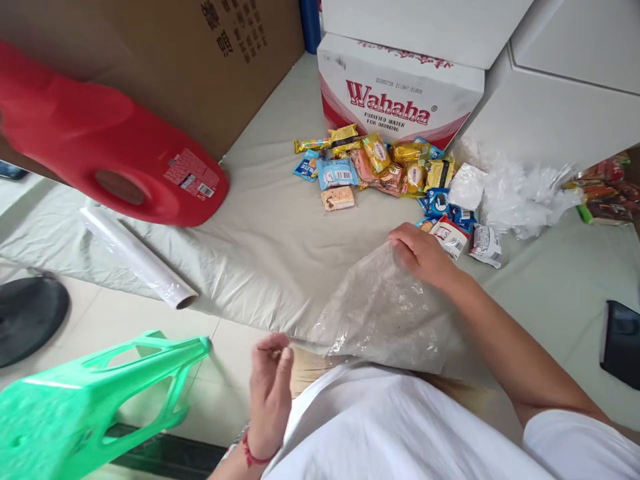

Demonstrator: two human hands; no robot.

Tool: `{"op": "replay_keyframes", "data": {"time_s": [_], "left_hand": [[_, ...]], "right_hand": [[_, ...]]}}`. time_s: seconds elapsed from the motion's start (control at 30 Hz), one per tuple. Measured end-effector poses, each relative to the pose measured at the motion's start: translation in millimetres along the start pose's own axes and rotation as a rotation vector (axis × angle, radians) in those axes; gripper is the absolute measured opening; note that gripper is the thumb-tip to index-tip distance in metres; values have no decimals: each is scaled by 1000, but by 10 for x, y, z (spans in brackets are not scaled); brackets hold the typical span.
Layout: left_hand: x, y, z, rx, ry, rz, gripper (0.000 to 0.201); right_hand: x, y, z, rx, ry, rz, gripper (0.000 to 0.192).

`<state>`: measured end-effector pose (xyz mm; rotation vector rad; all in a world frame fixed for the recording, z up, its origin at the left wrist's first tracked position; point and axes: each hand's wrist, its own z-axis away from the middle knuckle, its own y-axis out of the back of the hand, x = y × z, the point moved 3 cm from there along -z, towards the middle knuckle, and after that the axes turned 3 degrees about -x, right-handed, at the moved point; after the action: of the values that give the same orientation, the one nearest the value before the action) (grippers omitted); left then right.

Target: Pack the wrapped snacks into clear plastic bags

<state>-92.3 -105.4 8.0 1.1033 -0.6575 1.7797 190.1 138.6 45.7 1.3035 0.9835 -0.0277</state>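
**On the pale sheet: both hands at a clear plastic bag**

Across the floor lies a pale sheet (260, 233), wrinkled, carrying most of what follows. Brown carton (165, 60) at top left; white Wahaha carton (400, 93) at top centre. Red jug (110, 153) on its side at left, green plastic stool (90, 400) tipped over at lower left.

Clear plastic bag (380, 313): thin, see-through, crinkled, catching small glints; spread flat between the two hands, just ahead of the person's white shirt.

Snack packets (380, 167) heaped in front of the Wahaha carton, yellow, blue and pink wrappers. Crumpled clear plastic (515, 193) just right of them. Film roll (137, 257) lies near the sheet's edge. Dark phone (623, 343) at far right.

Right hand (423, 253): fingers curled, gripping the bag's far edge. Left hand (270, 387): fingertips pinched at the near corner, probably on the film itself, though the edge is hard to see.
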Motion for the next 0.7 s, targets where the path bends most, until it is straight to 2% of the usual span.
{"op": "replay_keyframes", "data": {"time_s": [0.03, 0.07, 0.1, 0.17, 0.2, 0.27, 0.37, 0.4, 0.47, 0.53, 0.6, 0.7], "left_hand": [[131, 53, -88, 75, -137, -73, 22], [254, 51, -200, 81, -231, -141, 19], [362, -5, -335, 34, -290, -177, 20], [512, -267, -640, -185, -280, -115, 27], [563, -446, -786, -285, -252, -37, 31], [609, -871, -1013, -511, -106, 125, 44], [615, -1442, -1108, -833, 154, 285, 56], [617, -1570, -1081, -940, 218, 302, 58], [627, -1706, -1001, -1095, 270, 284, 55], [639, -1715, -957, -1111, 241, 248, 44], [644, -1661, -971, -1036, 201, 257, 37], [627, -1564, -1050, -934, 197, 313, 33]], "right_hand": [[-38, 15, 30, -26, 15, -108, 34], [-74, 23, 60, -69, 26, -217, 34], [-106, 27, 89, -117, 30, -322, 34], [-158, 22, 148, -208, 23, -506, 35], [-175, 17, 180, -248, 8, -587, 37], [-189, 10, 250, -318, -42, -738, 39], [-172, 41, 352, -366, -112, -891, 42], [-159, 64, 377, -364, -127, -906, 42], [-123, 107, 412, -366, -159, -888, 43], [-70, 130, 426, -377, -191, -845, 44], [4, 129, 417, -358, -208, -775, 43], [144, 93, 361, -262, -198, -634, 41]]}}
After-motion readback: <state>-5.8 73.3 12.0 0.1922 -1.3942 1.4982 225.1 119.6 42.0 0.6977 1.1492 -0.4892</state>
